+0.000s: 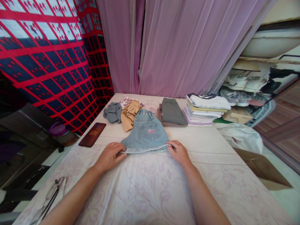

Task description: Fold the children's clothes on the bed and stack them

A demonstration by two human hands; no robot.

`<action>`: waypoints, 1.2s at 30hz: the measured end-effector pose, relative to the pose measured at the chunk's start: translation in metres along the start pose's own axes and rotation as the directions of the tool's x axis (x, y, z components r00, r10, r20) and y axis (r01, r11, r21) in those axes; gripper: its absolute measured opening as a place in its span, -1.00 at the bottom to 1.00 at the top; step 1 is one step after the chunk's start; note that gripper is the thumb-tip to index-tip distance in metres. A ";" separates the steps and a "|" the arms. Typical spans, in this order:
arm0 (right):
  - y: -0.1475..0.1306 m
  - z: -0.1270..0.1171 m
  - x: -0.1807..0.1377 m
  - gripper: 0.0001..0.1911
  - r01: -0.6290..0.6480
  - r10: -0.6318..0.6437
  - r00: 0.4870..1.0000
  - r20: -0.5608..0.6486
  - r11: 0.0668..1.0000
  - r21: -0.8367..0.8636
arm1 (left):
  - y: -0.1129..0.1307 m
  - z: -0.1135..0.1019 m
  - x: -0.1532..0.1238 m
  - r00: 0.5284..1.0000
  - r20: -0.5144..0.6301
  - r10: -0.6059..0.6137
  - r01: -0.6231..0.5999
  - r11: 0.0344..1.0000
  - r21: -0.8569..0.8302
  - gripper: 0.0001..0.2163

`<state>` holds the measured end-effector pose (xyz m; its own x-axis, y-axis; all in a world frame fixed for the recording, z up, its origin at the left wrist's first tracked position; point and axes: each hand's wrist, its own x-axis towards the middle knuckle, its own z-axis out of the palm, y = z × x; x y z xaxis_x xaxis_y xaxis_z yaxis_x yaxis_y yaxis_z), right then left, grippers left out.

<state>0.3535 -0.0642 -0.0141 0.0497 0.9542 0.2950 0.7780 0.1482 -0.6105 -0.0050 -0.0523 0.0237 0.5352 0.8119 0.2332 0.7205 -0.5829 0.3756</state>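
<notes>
Light-blue denim shorts (137, 137) lie folded in half on the table, elastic waistband pointing away from me and a back pocket with a pink emblem facing up. At the left end of the hem, my left hand (111, 155) pinches the fabric between thumb and fingers. The hem's right corner is gripped by my right hand (179, 151). Just behind the shorts sit a crumpled tan garment (128, 117) and a bunched grey garment (112, 112). Folded dark grey trousers (172, 112) rest to the right, beside a stack of folded clothes (202, 114).
A phone (93, 134) lies near the left edge of the patterned tablecloth (145, 187), with eyeglasses (52, 195) closer to me. Purple curtains (178, 47) hang behind. A purple-lidded jar (62, 132) stands off the left; shoes (236, 97) and a cardboard box (262, 165) are right.
</notes>
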 end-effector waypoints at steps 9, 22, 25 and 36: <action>-0.015 -0.011 0.011 -0.71 -0.096 0.105 0.991 0.079 0.989 -0.111 | 0.007 -0.005 0.012 0.997 0.060 -0.055 0.054 0.998 0.028 -0.71; -0.012 -0.012 0.025 -0.64 -0.226 0.227 0.974 0.023 0.973 -0.036 | 0.016 -0.006 0.024 0.831 0.025 -0.556 0.551 0.827 0.109 -0.72; -0.012 -0.011 0.027 -0.66 -0.260 0.260 0.966 0.019 0.957 0.131 | 0.014 -0.008 0.024 0.814 0.056 -0.578 0.581 0.811 -0.068 -0.73; -0.007 -0.012 0.009 -0.81 -0.224 0.227 0.973 0.035 0.972 -0.067 | -0.002 -0.003 0.012 0.847 0.153 -0.509 0.530 0.830 -0.174 -0.61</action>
<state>0.3562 -0.0602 0.0019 0.2029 0.9714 0.1234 0.7874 -0.0869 -0.6103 -0.0014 -0.0414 0.0282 0.1543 0.9794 -0.1305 0.8050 -0.0480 0.5913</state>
